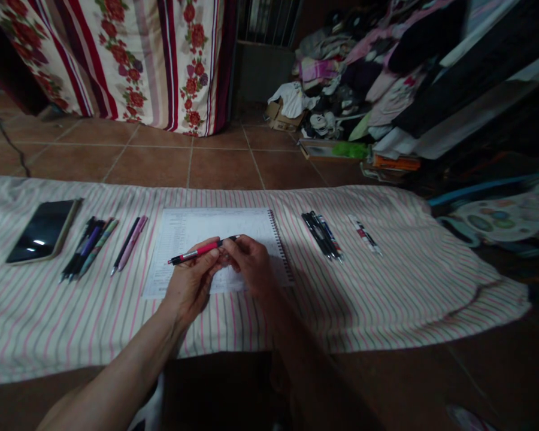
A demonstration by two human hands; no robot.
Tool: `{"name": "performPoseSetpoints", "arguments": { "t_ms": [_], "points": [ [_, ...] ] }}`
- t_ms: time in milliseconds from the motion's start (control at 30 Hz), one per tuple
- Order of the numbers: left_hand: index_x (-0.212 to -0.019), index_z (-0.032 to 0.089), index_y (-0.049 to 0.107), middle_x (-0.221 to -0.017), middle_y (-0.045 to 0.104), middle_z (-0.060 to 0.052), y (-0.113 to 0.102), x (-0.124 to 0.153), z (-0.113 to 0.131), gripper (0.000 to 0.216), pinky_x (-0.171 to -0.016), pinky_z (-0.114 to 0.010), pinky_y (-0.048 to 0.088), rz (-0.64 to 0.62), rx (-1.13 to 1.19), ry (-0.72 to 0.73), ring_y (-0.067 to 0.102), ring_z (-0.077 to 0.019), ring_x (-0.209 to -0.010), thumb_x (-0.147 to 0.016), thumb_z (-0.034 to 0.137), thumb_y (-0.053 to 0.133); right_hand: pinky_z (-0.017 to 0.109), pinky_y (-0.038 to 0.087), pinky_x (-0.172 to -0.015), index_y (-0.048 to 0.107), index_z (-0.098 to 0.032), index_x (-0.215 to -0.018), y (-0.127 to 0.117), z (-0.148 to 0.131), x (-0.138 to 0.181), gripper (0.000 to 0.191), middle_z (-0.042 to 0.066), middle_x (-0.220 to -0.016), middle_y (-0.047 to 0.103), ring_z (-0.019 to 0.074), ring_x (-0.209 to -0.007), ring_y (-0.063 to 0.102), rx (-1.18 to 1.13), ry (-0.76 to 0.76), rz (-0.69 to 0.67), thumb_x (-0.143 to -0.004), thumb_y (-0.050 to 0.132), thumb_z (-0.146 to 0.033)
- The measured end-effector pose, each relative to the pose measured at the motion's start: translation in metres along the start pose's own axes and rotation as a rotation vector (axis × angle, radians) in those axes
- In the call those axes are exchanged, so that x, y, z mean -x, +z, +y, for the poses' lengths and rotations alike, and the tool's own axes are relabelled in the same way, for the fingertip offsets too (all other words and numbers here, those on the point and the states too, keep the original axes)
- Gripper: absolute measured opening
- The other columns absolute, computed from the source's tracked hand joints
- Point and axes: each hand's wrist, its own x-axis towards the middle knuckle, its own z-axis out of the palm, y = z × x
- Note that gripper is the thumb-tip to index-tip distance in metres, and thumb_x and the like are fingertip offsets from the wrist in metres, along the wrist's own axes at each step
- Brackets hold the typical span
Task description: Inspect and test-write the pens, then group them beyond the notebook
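A pink and black pen [196,252] lies level between my two hands, just above a spiral notebook [215,230] open on a striped cloth [386,281]. My left hand [191,287] pinches the pen's middle with closed fingers. My right hand [251,263] grips the pen's dark right end, fingers curled. Both hands hover over the lower half of the page.
A dark phone [42,230] lies at the far left of the cloth. Pens lie in groups: several [87,246] beside the phone, two [129,243] left of the notebook, several black ones [322,235] and one white [363,233] to the right. Clothes pile [363,72] at back right.
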Motion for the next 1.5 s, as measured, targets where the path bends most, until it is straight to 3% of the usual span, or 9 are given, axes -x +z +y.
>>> {"name": "performPoseSetpoints", "arguments": {
  "t_ms": [233,333,467,633,833,967,1133,1367,1500],
  "points": [
    [-0.089,0.010,0.065,-0.094,0.071,-0.013,-0.013,0.005,0.014,0.027,-0.080,-0.027,0.054,-0.130,-0.055,0.020,0.068,-0.0213,-0.088,-0.067,-0.003,0.058,0.019,0.032,-0.044,0.058,-0.017,-0.069,-0.017,-0.005,-0.004,0.026,-0.003,-0.059,0.055,0.0065,-0.049,0.044,-0.135,0.042,0.141,-0.070,0.063,-0.042],
    [-0.095,0.009,0.064,-0.092,0.071,-0.015,-0.019,0.005,0.020,0.024,-0.086,-0.033,0.051,-0.224,-0.112,0.038,0.065,-0.0252,-0.095,-0.070,0.010,0.062,0.019,0.031,-0.044,0.059,-0.017,-0.071,-0.023,-0.005,-0.006,0.022,-0.003,-0.058,0.056,0.0066,-0.048,0.043,-0.112,0.020,0.136,-0.070,0.063,-0.039],
    [-0.090,0.012,0.065,-0.073,0.070,-0.008,-0.021,0.004,0.017,0.023,-0.068,-0.024,0.053,-0.203,-0.400,0.127,0.068,-0.0176,-0.069,-0.069,0.020,0.070,0.019,0.030,-0.044,0.059,-0.017,-0.069,-0.023,-0.007,-0.003,0.017,-0.004,-0.055,0.053,0.0063,-0.047,0.041,-0.061,0.000,0.068,-0.070,0.061,-0.033],
    [-0.086,0.018,0.068,-0.052,0.061,0.001,-0.027,-0.001,0.005,0.021,-0.042,-0.017,0.039,-0.126,-0.698,0.237,0.054,-0.0103,-0.044,-0.067,0.024,0.072,0.020,0.029,-0.044,0.056,-0.017,-0.066,-0.014,-0.010,0.002,0.022,-0.006,-0.052,0.048,0.0059,-0.046,0.039,-0.060,0.010,-0.031,-0.073,0.061,-0.037],
    [-0.092,0.022,0.069,-0.076,0.068,-0.004,-0.032,-0.003,0.003,0.021,-0.063,-0.026,0.045,-0.110,-1.191,0.641,0.059,-0.0164,-0.066,-0.073,0.028,0.064,0.021,0.029,-0.046,0.055,-0.018,-0.064,-0.010,-0.004,-0.002,0.025,-0.007,-0.050,0.045,0.0060,-0.046,0.038,-0.060,0.001,-0.032,-0.071,0.063,-0.040],
    [-0.105,0.018,0.062,-0.087,0.069,-0.008,-0.030,-0.001,0.002,0.030,-0.069,-0.032,0.046,-0.152,-1.460,0.681,0.062,-0.0209,-0.077,-0.085,0.032,0.045,0.021,0.029,-0.045,0.056,-0.018,-0.063,-0.010,0.002,-0.005,0.026,-0.007,-0.048,0.045,0.0067,-0.045,0.038,0.009,0.022,-0.031,-0.068,0.065,-0.042],
    [-0.094,0.016,0.063,-0.075,0.066,-0.006,-0.025,0.003,-0.002,0.034,-0.061,-0.029,0.043,-0.145,-1.476,0.611,0.061,-0.0184,-0.067,-0.089,0.036,0.036,0.022,0.031,-0.049,0.056,-0.017,-0.061,-0.010,0.001,-0.003,0.025,-0.006,-0.051,0.044,0.0074,-0.049,0.039,0.097,0.001,-0.046,-0.071,0.060,-0.040],
    [-0.088,0.017,0.058,-0.046,0.043,0.006,-0.028,0.002,-0.008,0.035,-0.039,-0.021,0.031,-0.193,-1.125,0.330,0.040,-0.0096,-0.038,-0.087,0.045,0.037,0.022,0.033,-0.051,0.057,-0.018,-0.071,-0.010,-0.001,-0.001,0.021,-0.006,-0.055,0.046,0.0081,-0.051,0.041,0.096,-0.029,-0.082,-0.073,0.057,-0.039],
    [-0.088,0.017,0.062,-0.046,0.046,0.005,-0.027,0.004,-0.006,0.031,-0.039,-0.020,0.030,-0.154,-1.189,0.419,0.041,-0.0094,-0.040,-0.084,0.042,0.043,0.022,0.037,-0.052,0.057,-0.019,-0.075,-0.007,0.003,-0.002,0.023,-0.005,-0.057,0.049,0.0082,-0.052,0.044,0.032,-0.004,-0.083,-0.071,0.059,-0.041]
  ]
}}
